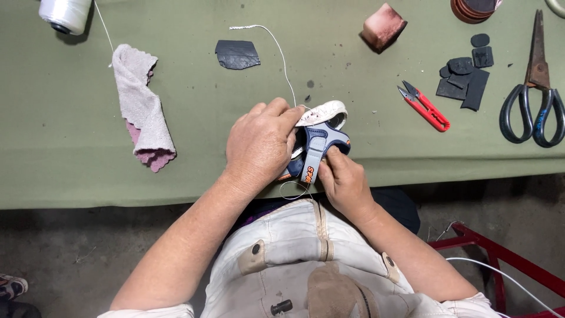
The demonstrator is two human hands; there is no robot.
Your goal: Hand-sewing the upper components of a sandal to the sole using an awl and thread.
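One small blue-and-grey strapped sandal with a white sole sits just over the near edge of the green cloth-covered tabletop, held between two hands. The left hand curls over it, fingers pressed together on the sole. The right hand pinches the grey strap, fingers closed. One white thread runs from the sandal toward the far edge. Open cloth lies left of the hands up to one crumpled pink-grey rag. To the right lie one red thread snip, several black rubber scraps and one pair of large rusty scissors. At the far left corner stands one white thread spool.
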